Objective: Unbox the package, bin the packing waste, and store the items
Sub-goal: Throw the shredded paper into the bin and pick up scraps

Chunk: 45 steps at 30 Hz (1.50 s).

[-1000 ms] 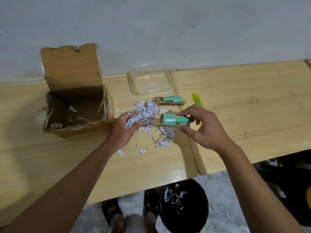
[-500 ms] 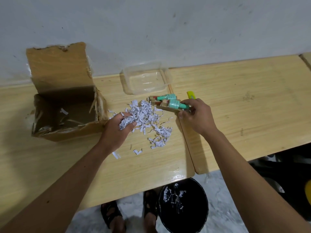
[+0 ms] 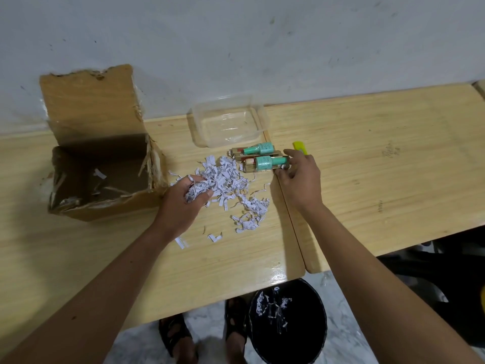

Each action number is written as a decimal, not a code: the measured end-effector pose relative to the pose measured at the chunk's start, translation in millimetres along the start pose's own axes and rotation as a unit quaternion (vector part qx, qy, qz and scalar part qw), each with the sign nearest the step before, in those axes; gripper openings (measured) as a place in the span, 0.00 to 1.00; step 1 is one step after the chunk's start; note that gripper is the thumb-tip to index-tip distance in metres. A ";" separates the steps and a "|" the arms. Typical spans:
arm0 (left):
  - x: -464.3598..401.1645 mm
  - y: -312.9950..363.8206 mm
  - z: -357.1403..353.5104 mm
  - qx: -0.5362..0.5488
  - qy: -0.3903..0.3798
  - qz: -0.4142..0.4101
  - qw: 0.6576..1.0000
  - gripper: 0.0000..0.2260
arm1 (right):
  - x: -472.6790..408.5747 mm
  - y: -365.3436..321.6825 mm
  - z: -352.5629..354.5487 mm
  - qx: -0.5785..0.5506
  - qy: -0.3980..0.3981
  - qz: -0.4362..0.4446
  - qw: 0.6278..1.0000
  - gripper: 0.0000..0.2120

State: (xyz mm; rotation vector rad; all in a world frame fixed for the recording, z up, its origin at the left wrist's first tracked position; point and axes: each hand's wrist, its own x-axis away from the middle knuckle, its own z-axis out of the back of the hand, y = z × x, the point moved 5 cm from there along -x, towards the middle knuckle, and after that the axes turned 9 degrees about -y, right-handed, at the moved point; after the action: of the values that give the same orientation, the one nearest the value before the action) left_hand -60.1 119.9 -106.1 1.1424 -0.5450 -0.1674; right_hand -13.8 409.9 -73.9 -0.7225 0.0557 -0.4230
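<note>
Two teal bottles in brown card packs lie side by side on the wooden table, just in front of a clear plastic container. The far pack lies free. My right hand pinches the right end of the near pack, which rests on the table. A pile of white shredded paper is spread left of the packs. My left hand grips a clump of shreds at the pile's left edge. The torn, open cardboard box stands at the left with a few shreds inside.
A yellow utility knife lies just beyond my right hand's fingers. A black bin with shreds in it stands on the floor under the table's front edge, beside my sandalled feet. A seam runs between two tabletops near my right wrist.
My right hand carried the second bottle pack away from me and set it beside the first. My left hand has closed on a clump of shreds.
</note>
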 end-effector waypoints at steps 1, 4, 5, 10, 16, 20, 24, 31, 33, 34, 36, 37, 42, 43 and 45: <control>-0.1 -0.1 -0.1 0.000 0.000 0.000 1.000 0.10 | 0.8 1.3 -0.2 0.000 0.010 -0.010 1.000 0.22; 0.2 1.3 0.8 -0.006 0.002 -0.006 1.000 0.10 | 3.9 3.8 -1.3 -0.014 0.027 -0.036 0.999 0.21; 0.3 1.6 0.7 -0.009 0.001 -0.007 1.000 0.10 | 6.3 3.5 -1.0 -0.020 0.031 -0.045 0.998 0.20; 1.3 2.6 1.5 -0.018 0.000 -0.012 1.000 0.10 | 23.5 6.3 2.1 -0.052 0.047 -0.075 0.995 0.12; 5.7 11.3 1.4 -0.076 -0.004 -0.030 0.997 0.12 | 45.4 -9.6 -12.9 -0.103 -0.018 -0.022 0.994 0.03; 8.2 12.0 0.5 -0.081 -0.010 -0.032 0.996 0.17 | 56.9 -27.6 -34.6 -0.126 -0.138 0.028 0.982 0.09; 17.1 14.5 1.0 -0.041 -0.004 -0.052 0.998 0.24 | 62.0 -45.3 -35.6 -0.131 -0.152 0.089 0.976 0.10; 32.1 22.8 6.1 -0.044 0.024 -0.155 0.987 0.28 | 63.9 -51.4 -35.0 -0.012 -0.204 0.111 0.973 0.45; 35.1 23.6 7.8 -0.095 0.037 -0.178 0.979 0.30 | 61.7 -51.3 -41.9 0.022 -0.266 0.113 0.957 0.57; 36.5 24.0 8.3 -0.115 0.043 -0.189 0.974 0.31 | 59.3 -51.7 -44.2 0.035 -0.285 0.122 0.950 0.59; 38.7 23.7 8.1 -0.132 0.042 -0.200 0.970 0.31 | 54.1 -53.5 -47.4 0.037 -0.309 0.138 0.940 0.61; 39.6 22.6 7.5 -0.131 0.035 -0.198 0.971 0.31 | 51.6 -54.0 -49.2 0.025 -0.316 0.142 0.938 0.61; 37.3 8.0 3.1 -0.105 -0.021 -0.131 0.986 0.43 | 38.9 -62.9 -56.0 -0.023 -0.312 0.179 0.933 0.58; 35.6 4.1 3.2 -0.093 -0.030 -0.111 0.989 0.47 | 35.4 -65.5 -57.2 -0.022 -0.309 0.184 0.933 0.58; 31.5 -2.0 3.6 -0.065 -0.046 -0.085 0.993 0.54 | 28.7 -70.8 -59.6 -0.020 -0.318 0.176 0.931 0.59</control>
State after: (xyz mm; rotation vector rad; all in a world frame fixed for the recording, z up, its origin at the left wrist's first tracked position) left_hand -34.5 103.7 -96.5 1.0584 -0.5103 -0.3995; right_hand -24.4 313.7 -69.9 -0.8427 -0.4144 0.1700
